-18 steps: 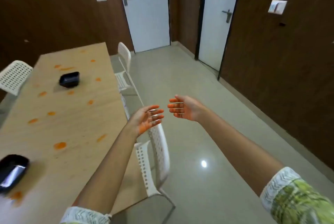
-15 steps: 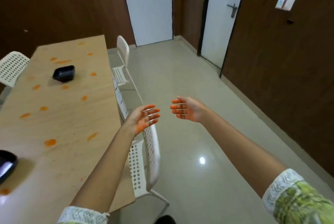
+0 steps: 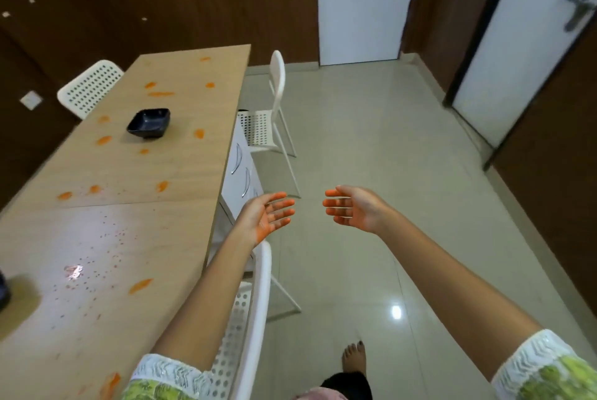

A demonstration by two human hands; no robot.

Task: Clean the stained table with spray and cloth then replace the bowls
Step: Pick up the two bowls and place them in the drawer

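Note:
A long light-wood table runs along the left, spotted with several orange stains. A black square bowl sits on its far half. Only the dark edge of a second bowl shows at the left frame border. My left hand and my right hand are held out over the floor to the right of the table, palms facing each other, fingers apart and tinted orange, holding nothing. No spray bottle or cloth is in view.
White perforated chairs stand at the table: one right below my left arm, one farther along the right side, one at the far left. A white drawer unit sits under the table. Two white doors are ahead.
The view has tilted down and turned, bringing the table closer to centre. My foot now shows at the bottom. My hands stay open, held in front as before.

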